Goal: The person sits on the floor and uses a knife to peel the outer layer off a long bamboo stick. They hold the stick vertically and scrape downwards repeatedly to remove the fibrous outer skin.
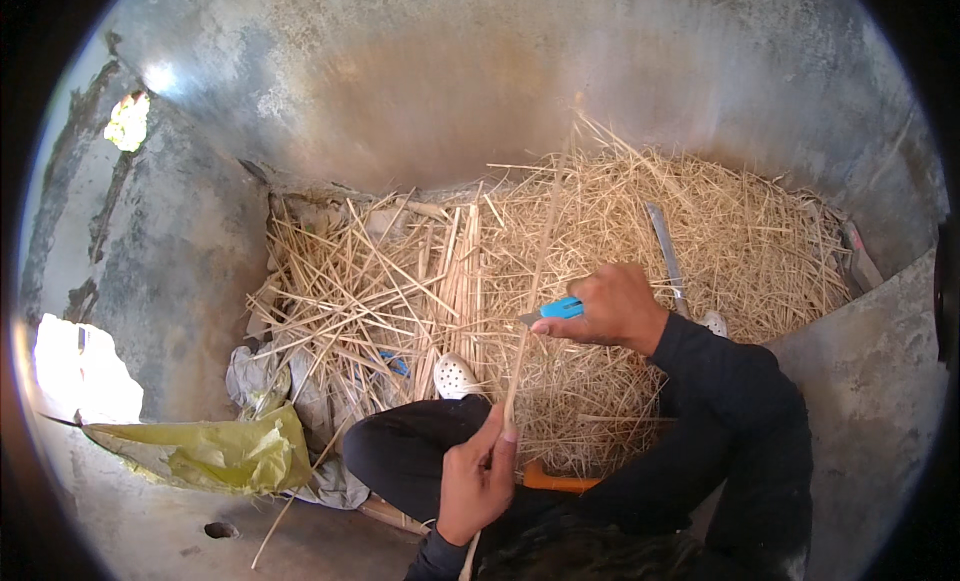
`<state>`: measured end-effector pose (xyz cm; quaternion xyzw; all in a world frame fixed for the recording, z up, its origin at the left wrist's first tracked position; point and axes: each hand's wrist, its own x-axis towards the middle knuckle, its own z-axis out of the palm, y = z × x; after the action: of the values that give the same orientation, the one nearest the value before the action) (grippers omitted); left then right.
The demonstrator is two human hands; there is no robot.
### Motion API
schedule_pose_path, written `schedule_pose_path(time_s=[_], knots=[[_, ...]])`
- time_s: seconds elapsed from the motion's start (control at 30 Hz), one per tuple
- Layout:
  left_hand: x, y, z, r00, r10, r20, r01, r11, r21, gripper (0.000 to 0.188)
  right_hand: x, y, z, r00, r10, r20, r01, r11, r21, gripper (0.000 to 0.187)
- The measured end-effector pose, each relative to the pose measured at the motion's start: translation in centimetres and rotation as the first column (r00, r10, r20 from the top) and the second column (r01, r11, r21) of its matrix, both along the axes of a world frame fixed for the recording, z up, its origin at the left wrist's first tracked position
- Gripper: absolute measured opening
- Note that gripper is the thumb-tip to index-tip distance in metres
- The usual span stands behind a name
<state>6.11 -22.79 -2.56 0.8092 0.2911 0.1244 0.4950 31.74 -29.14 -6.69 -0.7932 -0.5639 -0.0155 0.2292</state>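
My left hand (478, 486) is closed around the lower end of a long, thin bamboo strip (517, 376), which slants up and away over the straw-coloured pile. In my right hand (622, 309) is a blue utility knife (561, 308), its blade pointing left. The blade lies against or just over the strip; I cannot tell whether it is cutting in. Fine curly shavings (700, 206) are heaped beneath and to the right. Left of the strip, a bundle of straight split strips (462, 271) lies lengthwise.
A long-bladed knife (664, 243) lies on the shavings beyond my right wrist. Loose sticks (350, 281) are scattered at left, near a yellow-green sack (215, 449). White clogs (456, 377) are on my feet. An orange object (560, 479) is by my lap. Concrete walls (450, 71) enclose the space.
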Motion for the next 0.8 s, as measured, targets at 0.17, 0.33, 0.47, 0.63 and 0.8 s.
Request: schedule_pose_path(time_s=[0.17, 0.33, 0.47, 0.63, 0.8], knots=[[-0.6, 0.2, 0.2, 0.999, 0.004, 0.032, -0.005, 0.999, 0.032, 0.033, -2.2, 0.3, -0.2, 0.997, 0.062, -0.046, -0.064, 0.998, -0.023, 0.08], [-0.3, -0.1, -0.2, 1.0, -0.015, 0.025, 0.014, 0.999, 0.035, 0.035, 0.0, 0.5, -1.3, 1.0, 0.008, 0.008, -0.009, 0.995, 0.103, 0.081], [-1.1, -0.1, 0.7, 1.0, 0.012, 0.015, -0.011, 1.0, -0.023, 0.035, -1.7, 0.3, -0.5, 0.998, 0.044, 0.034, -0.047, 0.995, 0.092, 0.077], [-0.9, -1.0, 1.1, 0.998, -0.014, -0.068, 0.006, 0.993, -0.114, 0.035, 2.9, 0.8, -1.9, 0.994, -0.042, 0.1, 0.02, 0.977, 0.211, 0.076], [-3.1, -2.4, -0.1, 0.993, -0.116, -0.02, 0.114, 0.99, -0.085, 0.032, 16.2, -1.7, -2.4, 0.821, -0.57, -0.032, 0.571, 0.819, 0.063, 0.084]])
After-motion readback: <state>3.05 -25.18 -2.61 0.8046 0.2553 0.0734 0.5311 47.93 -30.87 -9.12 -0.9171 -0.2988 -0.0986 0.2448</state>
